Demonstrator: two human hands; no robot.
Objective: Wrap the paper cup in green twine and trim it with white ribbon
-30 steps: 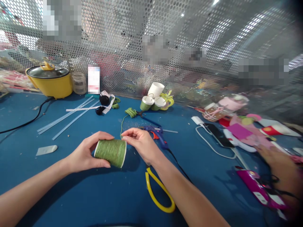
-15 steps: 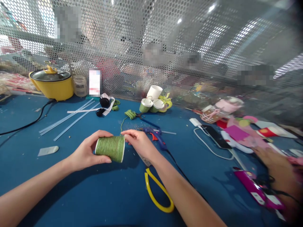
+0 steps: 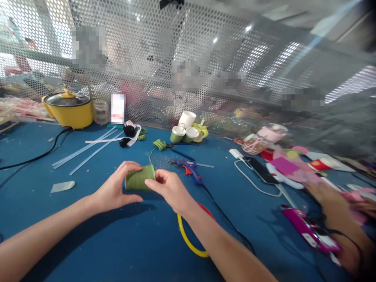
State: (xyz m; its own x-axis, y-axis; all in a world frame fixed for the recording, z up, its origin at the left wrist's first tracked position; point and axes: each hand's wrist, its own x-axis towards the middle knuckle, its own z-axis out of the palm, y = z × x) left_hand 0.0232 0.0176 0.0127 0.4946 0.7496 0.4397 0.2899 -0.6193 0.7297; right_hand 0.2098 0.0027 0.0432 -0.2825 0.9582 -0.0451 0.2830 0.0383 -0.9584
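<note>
A paper cup wrapped in green cord [image 3: 140, 178] lies on its side between my two hands above the blue table [image 3: 117, 243]. My left hand [image 3: 116, 190] grips its left end, thumb below and fingers curled over the top. My right hand [image 3: 170, 188] is closed at the cup's right rim, fingers pressing against it. A loose strand of green cord [image 3: 150, 156] runs from the cup up to a small green cord bundle [image 3: 160, 144] farther back.
A blue glue gun [image 3: 188, 167] with black cable lies just right of my hands, a yellow loop [image 3: 186, 239] under my right forearm. Glue sticks [image 3: 88, 150], yellow pot [image 3: 69, 109], cups [image 3: 185, 131] stand behind. Phone [image 3: 260, 168], pink craft pieces and another person's hand [image 3: 335, 203] are at right.
The cup has turned and moved slightly up and away, now showing less of its side. My right hand shifted from pinching the strand above the rim to pressing against the cup's right end.
</note>
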